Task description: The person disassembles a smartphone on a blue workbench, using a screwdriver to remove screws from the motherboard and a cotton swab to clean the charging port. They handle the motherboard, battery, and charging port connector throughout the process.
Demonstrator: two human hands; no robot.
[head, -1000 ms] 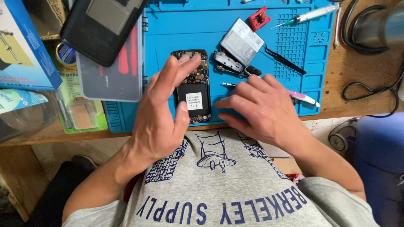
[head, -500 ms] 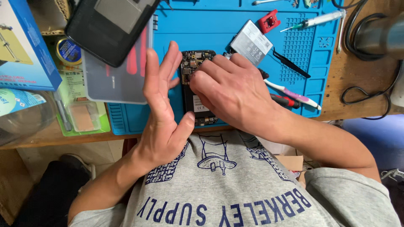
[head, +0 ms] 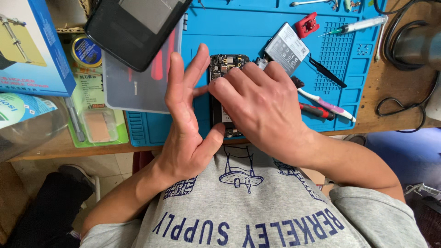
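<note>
Phone: the opened black smartphone with its bare circuit board (head: 223, 66) lies on my blue silicone repair mat (head: 239, 27), close to the near edge so I can lean over it.
Left hand (head: 186, 121): open, fingers splayed, edge-on against the phone's left side to steady it.
Right hand (head: 257, 103): laid flat over the phone, fingers pressing down; not gripping.
Grey battery pack (head: 287, 46): set aside just beyond, within reach.

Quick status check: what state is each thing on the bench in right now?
Opened phone: back off, circuit board exposed, flat on the blue mat.
Left hand: fingers spread, thumb at phone's lower edge.
Right hand: pressing down over phone.
Battery: out, lying on mat.
Syringe: lying loose.
</note>
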